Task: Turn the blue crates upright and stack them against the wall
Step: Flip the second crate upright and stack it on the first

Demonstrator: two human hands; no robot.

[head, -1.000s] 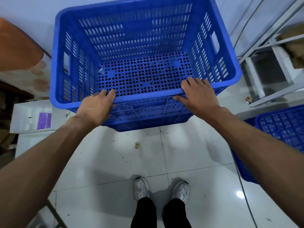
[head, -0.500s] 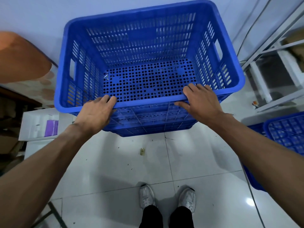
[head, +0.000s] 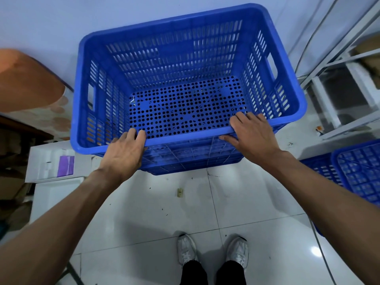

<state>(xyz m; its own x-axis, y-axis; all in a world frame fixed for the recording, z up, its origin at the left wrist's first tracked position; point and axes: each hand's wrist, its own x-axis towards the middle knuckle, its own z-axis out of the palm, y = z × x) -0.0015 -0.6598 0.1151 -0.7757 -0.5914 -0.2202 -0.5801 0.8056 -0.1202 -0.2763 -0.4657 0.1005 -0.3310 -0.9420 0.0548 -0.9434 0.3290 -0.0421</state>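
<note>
a blue crate (head: 185,83) is sitting upright with its open top facing up, its far side lying against the white wall (head: 123,17). its walls are slotted, its floor is showing round holes, and handle cutouts are opening in both short sides. it is resting on at least one more blue crate beneath. at the right edge, another crate (head: 357,171) is lying bottom-up on the floor.
</note>
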